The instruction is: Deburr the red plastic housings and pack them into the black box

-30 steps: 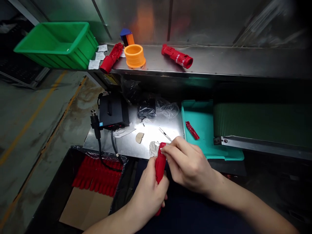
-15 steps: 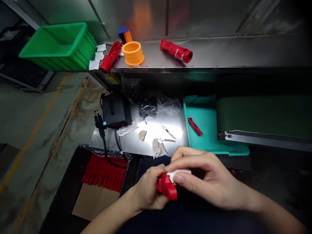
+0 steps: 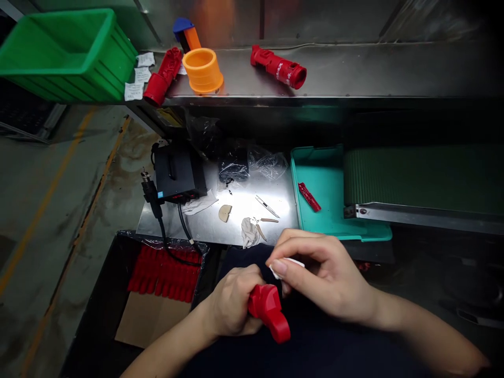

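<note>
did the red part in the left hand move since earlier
Yes, the red plastic part has moved toward the person, now lying clear of the steel table's front edge instead of reaching it.

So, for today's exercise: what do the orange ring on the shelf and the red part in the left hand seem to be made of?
The orange ring looks like matte plastic, its faint horizontal ridges suggesting moulding or printing. The red part looks like smooth, satin plastic, judging by its even colour and soft sheen, though rubber is possible.
</note>
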